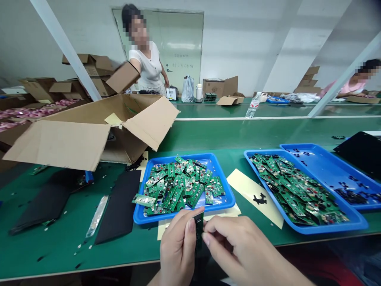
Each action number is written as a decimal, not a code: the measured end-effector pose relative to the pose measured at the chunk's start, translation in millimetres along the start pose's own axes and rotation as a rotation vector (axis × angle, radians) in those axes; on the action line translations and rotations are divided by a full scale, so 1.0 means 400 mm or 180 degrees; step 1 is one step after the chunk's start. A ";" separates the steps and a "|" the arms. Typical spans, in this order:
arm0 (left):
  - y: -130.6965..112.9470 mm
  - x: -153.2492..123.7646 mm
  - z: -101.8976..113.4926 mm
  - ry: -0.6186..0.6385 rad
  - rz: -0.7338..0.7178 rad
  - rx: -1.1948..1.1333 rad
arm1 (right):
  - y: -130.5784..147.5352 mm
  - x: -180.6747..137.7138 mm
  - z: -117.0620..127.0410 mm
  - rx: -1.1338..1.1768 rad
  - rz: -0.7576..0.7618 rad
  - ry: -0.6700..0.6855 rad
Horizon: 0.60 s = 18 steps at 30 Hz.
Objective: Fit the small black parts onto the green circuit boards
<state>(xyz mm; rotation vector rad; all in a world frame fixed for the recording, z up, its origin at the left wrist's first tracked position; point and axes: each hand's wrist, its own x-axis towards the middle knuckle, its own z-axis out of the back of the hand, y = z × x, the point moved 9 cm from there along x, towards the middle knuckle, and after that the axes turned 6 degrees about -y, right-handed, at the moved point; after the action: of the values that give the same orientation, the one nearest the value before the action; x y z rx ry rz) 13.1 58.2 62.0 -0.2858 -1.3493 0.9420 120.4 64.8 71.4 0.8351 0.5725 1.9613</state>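
Observation:
My left hand (178, 242) grips a small green circuit board (199, 228) on edge, between thumb and fingers, just in front of the table. At the board's right side, my right hand (238, 242) is closed in a pinch with its fingertips close to or touching it; whatever they hold is hidden. Just beyond both hands stands a blue tray (138, 216) heaped with green circuit boards (178, 182). One board (144, 200) overhangs its left rim. Pale yellow paper (162, 230) shows under the tray's front.
To the right are a second blue tray (336, 229) of boards and a third (321, 163) with small black parts. Black pieces (260, 198) lie on yellow paper (242, 182). At left stand an open carton (59, 139) and a black pad (120, 206). Across the table, a person (149, 65) holds a box (123, 77).

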 end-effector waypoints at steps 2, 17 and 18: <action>-0.003 0.003 0.007 -0.0061 -0.0047 0.0034 | -0.016 0.000 -0.019 0.0335 -0.0272 0.0191; 0.027 -0.020 -0.015 0.0201 0.0032 -0.0457 | -0.040 0.004 0.025 -0.0203 -0.0105 -0.0597; 0.023 -0.018 -0.016 0.0247 0.0006 -0.0452 | -0.037 0.003 0.028 -0.0203 -0.0052 -0.0632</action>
<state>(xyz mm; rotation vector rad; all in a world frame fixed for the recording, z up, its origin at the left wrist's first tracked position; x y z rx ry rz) 15.6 60.8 49.1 -0.4279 -1.3468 0.8297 136.5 73.6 69.2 0.9686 0.3968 1.8458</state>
